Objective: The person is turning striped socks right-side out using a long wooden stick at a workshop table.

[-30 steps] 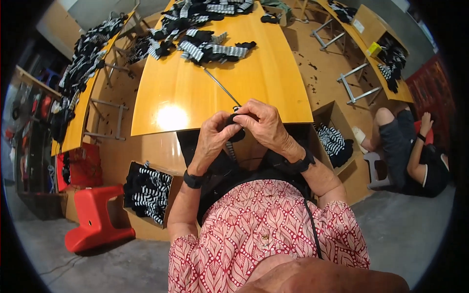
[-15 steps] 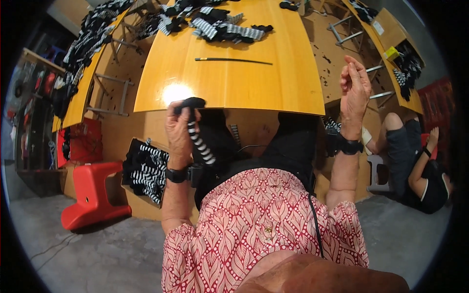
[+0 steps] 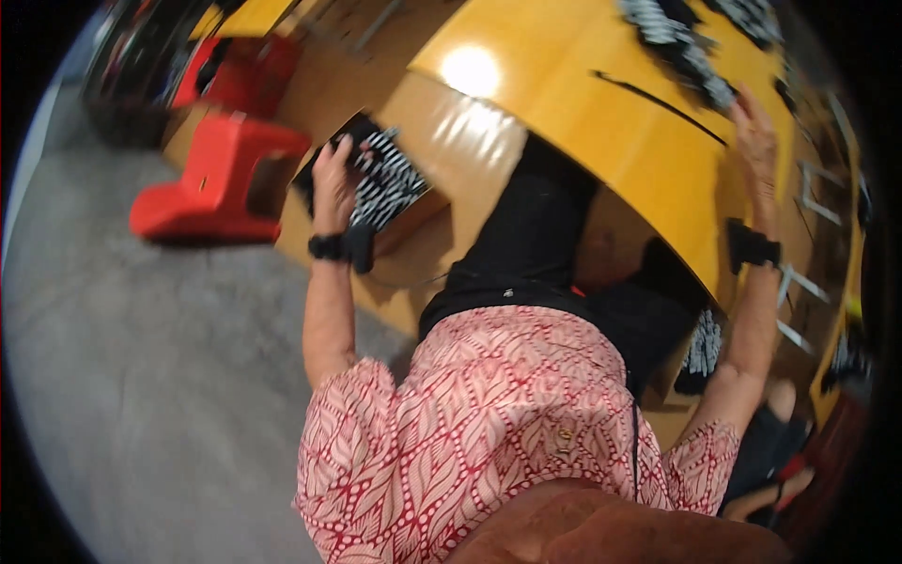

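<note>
"While the two hands are spread well apart, what is the state of each?"

"Left hand (image 3: 334, 179): fingers bent, held over the cardboard box (image 3: 413, 221) at the left. Blur hides the fingertips, so I cannot tell whether they grip cloth or are empty. Right hand (image 3: 754, 141): fingers extended, clasping nothing visible, at the right end of the striped pile (image 3: 672, 42) on the yellow table (image 3: 554, 85). Contact with that cloth cannot be confirmed."

"Location of the pieces being handled?"

"Black-and-white striped pieces (image 3: 395, 179) lie in the box beneath the left hand. The pile occupies the far part of the table."

"Which step is in hand, and what does the next move require?"

"Judged from posture, a two-sided step: left hand at the box, right hand reaching to the pile. Drawing one piece from the pile would require a pinch on a loose end, leaving adjoining cloth undisturbed."

"List surroundings and obstructions."

"A thin black rod (image 3: 658, 101) lies on the table, nearer than the pile, its right end just beside the right hand; a low sweep could catch it. A red stool (image 3: 202, 183) stands left of the box, limiting space there. At near right, a striped bundle (image 3: 703, 343) sits below the table edge, with a co-worker (image 3: 769, 451) farther right."
</note>
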Motion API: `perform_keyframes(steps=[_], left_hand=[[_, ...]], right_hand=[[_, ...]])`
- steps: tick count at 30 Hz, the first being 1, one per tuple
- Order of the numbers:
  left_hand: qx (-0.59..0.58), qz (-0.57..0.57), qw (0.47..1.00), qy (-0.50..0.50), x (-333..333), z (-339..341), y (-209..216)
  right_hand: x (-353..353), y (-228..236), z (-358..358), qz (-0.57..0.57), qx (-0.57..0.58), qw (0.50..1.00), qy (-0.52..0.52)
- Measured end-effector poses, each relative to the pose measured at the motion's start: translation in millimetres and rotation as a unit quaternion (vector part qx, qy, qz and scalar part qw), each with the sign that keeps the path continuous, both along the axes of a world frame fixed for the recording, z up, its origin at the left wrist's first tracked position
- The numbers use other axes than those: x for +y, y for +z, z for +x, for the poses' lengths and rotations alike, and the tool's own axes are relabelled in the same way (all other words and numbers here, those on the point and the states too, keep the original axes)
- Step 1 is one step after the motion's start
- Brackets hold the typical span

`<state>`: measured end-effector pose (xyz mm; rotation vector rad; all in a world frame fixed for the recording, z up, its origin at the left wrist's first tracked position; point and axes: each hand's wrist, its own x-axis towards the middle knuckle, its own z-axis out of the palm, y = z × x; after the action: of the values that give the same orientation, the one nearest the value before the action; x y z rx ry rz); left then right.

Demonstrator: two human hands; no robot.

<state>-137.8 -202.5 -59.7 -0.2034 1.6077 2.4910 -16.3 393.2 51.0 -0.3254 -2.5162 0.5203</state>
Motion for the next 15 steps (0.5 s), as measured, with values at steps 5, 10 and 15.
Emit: perform_keyframes(steps=[5, 10, 15], left_hand=[[-0.065, 0.017, 0.998, 0.019, -50, 6, -5], [0.037, -0.339, 0.930, 0.138, -82, -5, -37], [0.208, -0.645, 0.735, 0.007, -62, 13, -85]], right_hand=[[30, 2, -32, -0.004, -0.116, 0.993, 0.033], [59, -17, -40, -0.013, -0.096, 0.995, 0.039], [60, -13, -32, 0.064, -0.056, 0.995, 0.048]])
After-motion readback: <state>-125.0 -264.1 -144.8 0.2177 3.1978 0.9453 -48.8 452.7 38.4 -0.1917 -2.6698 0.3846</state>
